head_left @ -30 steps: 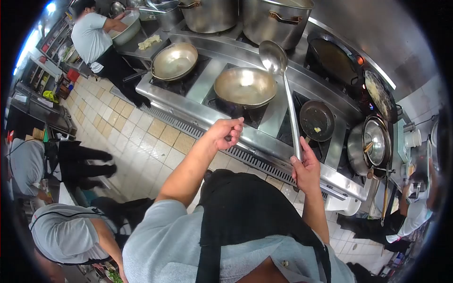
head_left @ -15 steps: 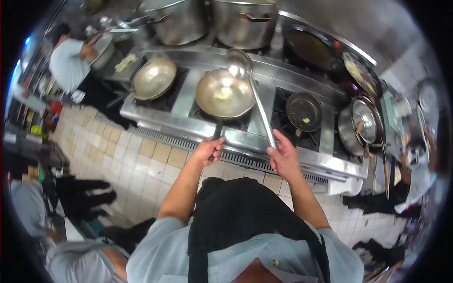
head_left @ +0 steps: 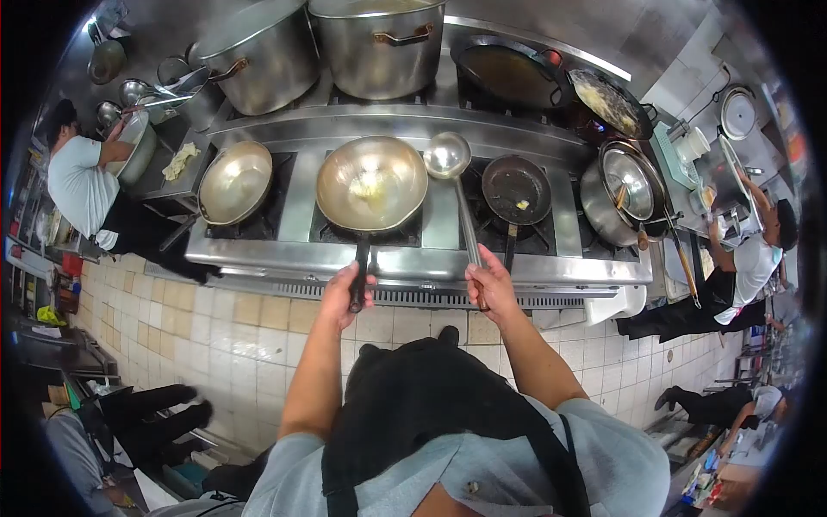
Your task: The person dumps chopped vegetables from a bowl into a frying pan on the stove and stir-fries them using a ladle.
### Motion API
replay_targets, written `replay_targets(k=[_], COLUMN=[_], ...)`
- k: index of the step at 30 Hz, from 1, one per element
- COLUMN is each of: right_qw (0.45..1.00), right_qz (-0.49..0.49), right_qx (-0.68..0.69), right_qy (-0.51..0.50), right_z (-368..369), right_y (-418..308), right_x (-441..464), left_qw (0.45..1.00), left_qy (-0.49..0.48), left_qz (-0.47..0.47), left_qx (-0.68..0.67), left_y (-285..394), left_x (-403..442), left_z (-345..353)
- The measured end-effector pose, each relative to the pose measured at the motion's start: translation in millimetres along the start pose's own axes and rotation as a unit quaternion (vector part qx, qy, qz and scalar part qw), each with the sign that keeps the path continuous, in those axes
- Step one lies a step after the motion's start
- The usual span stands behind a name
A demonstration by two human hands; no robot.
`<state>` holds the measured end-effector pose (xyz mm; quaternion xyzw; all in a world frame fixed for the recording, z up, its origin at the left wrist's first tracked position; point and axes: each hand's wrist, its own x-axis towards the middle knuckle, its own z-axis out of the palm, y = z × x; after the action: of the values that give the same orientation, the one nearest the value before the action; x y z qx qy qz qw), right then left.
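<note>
My left hand (head_left: 345, 297) is wrapped around the dark handle of a wok (head_left: 340, 194), which sits on a burner near the middle of the stove. A small pale yellowish patch shows inside it. In my right hand (head_left: 491, 283) I grip the long handle of a ladle (head_left: 447, 157). Its metal bowl hangs just right of the wok's rim, above the stove top. Further right, a small dark frying pan (head_left: 504, 185) holds a little yellow bit. A second wok (head_left: 234, 183) stands on the burner to the left.
Two tall stockpots (head_left: 258, 73) stand behind, beside a wide dark pan (head_left: 508, 73) and a pan (head_left: 607, 103) with pale food. A steel pot (head_left: 599, 207) with a lid and utensils sits at right. Co-workers (head_left: 82, 172) stand on both sides, and others show at the lower edges.
The ladle bowl has moved from above the wok's upper right rim to the wok's right side. The view has shifted, and both hands keep their grips.
</note>
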<state>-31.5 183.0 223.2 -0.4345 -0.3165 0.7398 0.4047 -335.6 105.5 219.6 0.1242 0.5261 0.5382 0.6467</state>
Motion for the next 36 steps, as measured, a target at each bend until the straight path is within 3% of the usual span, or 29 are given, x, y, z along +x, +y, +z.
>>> replay_targets(k=[3, 7, 9, 10, 11, 13, 16, 20, 25, 27, 28, 29, 32, 35, 36], right_qw=[1.000, 0.987, 0.967, 0.943, 0.943, 0.884, 0.802, 0.779, 0.772, 0.746, 0.789, 0.788, 0.878, 0.837, 0.837], right_qz=[0.017, 0.070, 0.032, 0.082, 0.035, -0.084, -0.091, -0.112, -0.130, -0.186, -0.098, -0.100, -0.097, -0.186, -0.191], right_qx=[-0.014, -0.148, -0.251, -0.323, -0.332, -0.459, -0.590, -0.617, -0.618, -0.633, -0.595, -0.594, -0.436, -0.490, -0.487], right_qy=[-0.020, 0.001, 0.029, 0.022, 0.022, 0.012, 0.014, -0.014, -0.070, -0.093, -0.119, -0.127, -0.169, -0.157, -0.161], right_z=[-12.8, -23.0, -31.4, -27.0, -38.8, -74.1, -54.0, -54.7, -65.6, -71.4, -54.3, -56.3, -91.4, -113.1, -116.4], right_y=[16.2, 33.4, 45.9, 31.1, 45.6, 78.6, 49.8, 43.3, 41.3, 41.5, 24.3, 28.3, 47.8, 52.8, 51.5], right_x=[17.4, 39.1, 54.2, 51.6, 60.4, 92.9, 73.6, 69.4, 64.4, 61.5, 45.4, 45.3, 49.7, 38.3, 29.7], left_qw=[0.997, 0.994, 0.989, 0.986, 0.982, 0.969, 0.952, 0.922, 0.894, 0.879, 0.866, 0.851, 0.857, 0.858, 0.879], left_qy=[-0.012, 0.027, 0.066, 0.089, 0.114, 0.165, 0.241, 0.325, 0.411, 0.441, 0.462, 0.482, 0.463, 0.455, 0.436], left_qz=[0.019, 0.008, 0.015, 0.007, -0.002, 0.001, -0.045, -0.048, -0.118, -0.130, -0.163, -0.196, -0.220, -0.236, -0.194], left_qx=[-0.075, -0.103, -0.133, -0.142, -0.154, -0.184, -0.181, -0.206, -0.137, -0.126, -0.098, -0.070, -0.049, -0.033, 0.025], left_y=[-8.0, -46.2, -70.4, -84.8, -101.0, -131.2, -167.4, -218.6, -290.7, -319.8, -328.6, -336.9, -363.2, -356.7, -370.0], left_x=[-5.2, -16.8, -28.7, -35.4, -44.0, -59.9, -85.4, -116.5, -153.0, -165.5, -173.2, -179.9, -186.1, -181.4, -171.9], left_z=[-9.8, -48.8, -58.4, -62.1, -65.7, -72.2, -70.8, -71.6, -78.3, -82.6, -80.9, -82.0, -104.0, -124.3, -144.5])
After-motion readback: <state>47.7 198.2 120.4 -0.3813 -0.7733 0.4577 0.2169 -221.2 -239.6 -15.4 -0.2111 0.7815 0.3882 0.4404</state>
